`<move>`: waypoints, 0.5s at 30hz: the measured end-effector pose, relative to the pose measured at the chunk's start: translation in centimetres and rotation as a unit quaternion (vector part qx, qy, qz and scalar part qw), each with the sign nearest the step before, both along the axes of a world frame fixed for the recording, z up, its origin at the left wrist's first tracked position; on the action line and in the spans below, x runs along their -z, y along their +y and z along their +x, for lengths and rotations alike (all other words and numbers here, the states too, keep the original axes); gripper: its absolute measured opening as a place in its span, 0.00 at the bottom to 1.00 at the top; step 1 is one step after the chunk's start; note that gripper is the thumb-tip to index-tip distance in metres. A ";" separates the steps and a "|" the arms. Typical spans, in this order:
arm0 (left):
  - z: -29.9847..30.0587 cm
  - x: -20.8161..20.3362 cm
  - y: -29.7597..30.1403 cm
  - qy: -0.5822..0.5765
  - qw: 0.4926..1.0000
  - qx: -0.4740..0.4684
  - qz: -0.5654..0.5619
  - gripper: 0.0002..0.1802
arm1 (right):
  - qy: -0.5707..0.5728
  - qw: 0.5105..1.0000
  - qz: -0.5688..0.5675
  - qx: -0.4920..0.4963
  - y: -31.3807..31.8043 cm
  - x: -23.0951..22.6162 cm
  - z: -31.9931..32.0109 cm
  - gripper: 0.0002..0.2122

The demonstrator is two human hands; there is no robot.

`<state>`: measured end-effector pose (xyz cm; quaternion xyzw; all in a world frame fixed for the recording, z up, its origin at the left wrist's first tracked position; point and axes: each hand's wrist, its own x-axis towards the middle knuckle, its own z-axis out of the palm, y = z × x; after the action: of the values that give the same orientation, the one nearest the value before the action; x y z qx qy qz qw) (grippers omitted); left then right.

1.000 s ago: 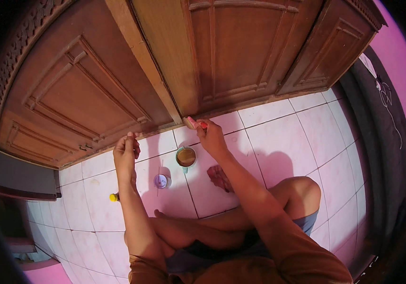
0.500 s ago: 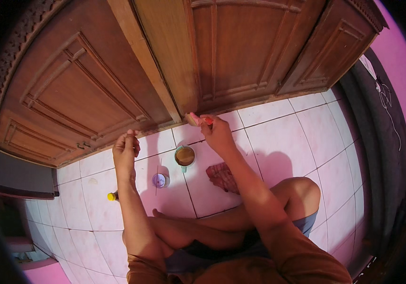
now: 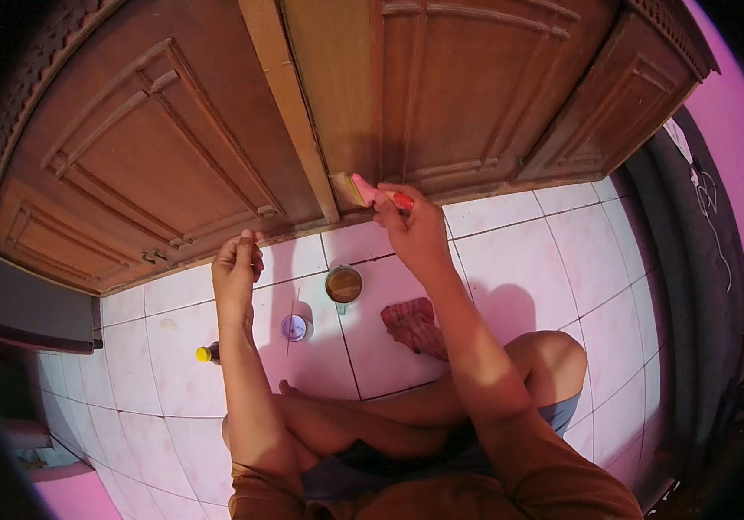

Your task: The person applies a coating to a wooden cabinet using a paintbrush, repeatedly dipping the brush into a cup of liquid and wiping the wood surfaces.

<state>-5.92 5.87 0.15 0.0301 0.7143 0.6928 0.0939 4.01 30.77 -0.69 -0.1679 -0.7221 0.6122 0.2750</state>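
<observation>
My right hand (image 3: 415, 230) grips a paintbrush (image 3: 365, 189) with a red handle and a pink section above pale bristles. The bristles are against or very close to the lower part of the wooden cabinet (image 3: 333, 78), just right of its upright post; I cannot tell if they touch. My left hand (image 3: 235, 270) is raised near the cabinet's lower edge, fingers curled together; whatever they hold, if anything, is hidden. Between my arms on the floor stands a pale green mug (image 3: 342, 302) with brown liquid (image 3: 344, 282). Nearer me is a small whitish cup (image 3: 296, 328) with a thin stick across it.
A crumpled reddish checked cloth (image 3: 408, 322) lies right of the mug. A bottle with a yellow cap (image 3: 205, 354) is beside my left forearm. My crossed legs (image 3: 389, 416) rest on white tiles (image 3: 186, 377). A dark padded piece (image 3: 693, 251) with a white cable stands at right.
My right hand has moved the paintbrush up and slightly right, from near the cabinet's base onto or near its lower panel. My left hand has hardly moved. The view has tilted slightly.
</observation>
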 end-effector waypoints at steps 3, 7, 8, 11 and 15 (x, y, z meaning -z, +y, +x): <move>-0.1 0.0 -0.1 0.001 1.000 0.010 0.007 0.17 | -0.047 0.990 0.134 0.021 0.3 5.0 -0.1 0.12; -0.1 -0.6 0.3 -0.006 1.000 0.013 0.007 0.15 | -0.065 0.988 0.140 0.008 0.6 8.7 -1.2 0.12; -0.2 -0.6 0.4 -0.010 1.000 0.012 0.002 0.16 | -0.037 0.990 0.134 0.011 0.8 9.0 -1.4 0.12; 0.1 -0.5 -0.7 -0.009 1.000 0.001 0.006 0.16 | -0.006 0.994 0.103 -0.028 0.7 4.9 -1.0 0.13; 0.1 -0.8 -0.3 -0.022 1.000 -0.004 -0.001 0.17 | -0.127 0.949 0.280 -0.064 2.5 -0.6 0.9 0.14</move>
<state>-5.83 5.59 0.96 0.0125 0.7130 0.6929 0.1069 4.93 33.24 -0.13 -0.1135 -0.9027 0.3753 0.1774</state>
